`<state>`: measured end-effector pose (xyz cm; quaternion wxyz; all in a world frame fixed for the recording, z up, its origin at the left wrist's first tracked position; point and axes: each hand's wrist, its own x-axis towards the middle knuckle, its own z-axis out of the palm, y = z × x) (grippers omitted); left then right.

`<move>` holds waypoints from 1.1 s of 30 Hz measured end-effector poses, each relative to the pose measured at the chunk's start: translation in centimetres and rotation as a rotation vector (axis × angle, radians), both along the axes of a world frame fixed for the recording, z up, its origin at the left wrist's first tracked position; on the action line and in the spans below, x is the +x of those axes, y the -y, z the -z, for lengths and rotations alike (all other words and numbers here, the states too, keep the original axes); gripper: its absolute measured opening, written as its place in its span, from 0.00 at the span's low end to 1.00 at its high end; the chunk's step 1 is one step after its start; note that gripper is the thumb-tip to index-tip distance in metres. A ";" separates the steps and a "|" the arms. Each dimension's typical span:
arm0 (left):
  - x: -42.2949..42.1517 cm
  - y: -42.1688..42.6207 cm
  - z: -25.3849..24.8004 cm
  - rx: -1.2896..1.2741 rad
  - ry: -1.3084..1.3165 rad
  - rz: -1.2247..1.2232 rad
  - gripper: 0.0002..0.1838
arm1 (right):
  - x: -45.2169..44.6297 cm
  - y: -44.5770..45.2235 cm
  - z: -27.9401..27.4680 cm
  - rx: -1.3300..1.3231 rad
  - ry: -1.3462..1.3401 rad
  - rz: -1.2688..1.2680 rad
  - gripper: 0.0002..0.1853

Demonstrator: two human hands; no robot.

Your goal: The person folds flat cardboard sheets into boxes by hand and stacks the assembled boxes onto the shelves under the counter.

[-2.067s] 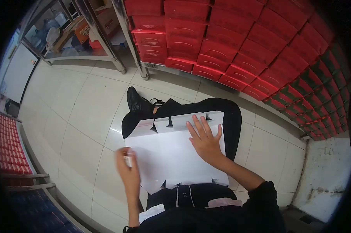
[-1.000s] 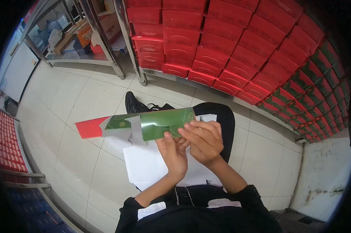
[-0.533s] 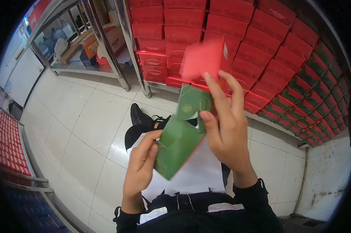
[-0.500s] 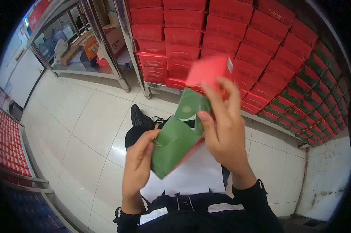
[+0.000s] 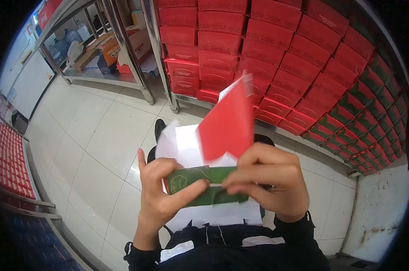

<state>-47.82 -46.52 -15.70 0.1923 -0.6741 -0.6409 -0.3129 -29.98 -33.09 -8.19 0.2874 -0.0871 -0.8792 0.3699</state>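
Note:
A partly folded cardboard box, red and green outside and white inside, is held over my lap. Its red lid panel stands up, pointing away from me, and its green side faces me. My left hand grips the left part of the green side, thumb pressed across the front and one finger raised. My right hand pinches the green flaps at the right end, its fingertips slightly blurred. On my lap beneath the box lies white card, partly hidden.
Shelves ahead hold stacked red boxes, with red-and-green ones to the right. A metal rack with cartons and bottles stands at the upper left. More red boxes are at the far left. Below is a tiled floor.
The box has been turned so its green side faces me and its red panel stands upright. Its white inside now shows. My right hand has moved down to the right-end flaps.

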 end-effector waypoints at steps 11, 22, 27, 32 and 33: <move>-2.4 0.1 1.4 0.269 0.050 0.259 0.30 | -2.9 -0.9 3.2 -0.104 -0.049 -0.100 0.11; -3.0 2.4 3.4 0.370 -0.084 -0.349 0.52 | -4.5 -1.8 7.3 0.278 -0.112 -0.042 0.35; -7.8 3.8 5.0 0.574 0.676 -0.037 0.51 | -2.7 -5.7 12.7 -0.229 -0.176 -0.183 0.35; -8.2 4.7 3.9 0.190 0.961 0.154 0.29 | -4.0 -6.8 15.7 -0.820 -0.156 -0.046 0.35; -8.4 4.7 3.9 0.121 0.667 0.118 0.22 | -5.2 -6.8 15.7 -0.840 -0.275 0.006 0.34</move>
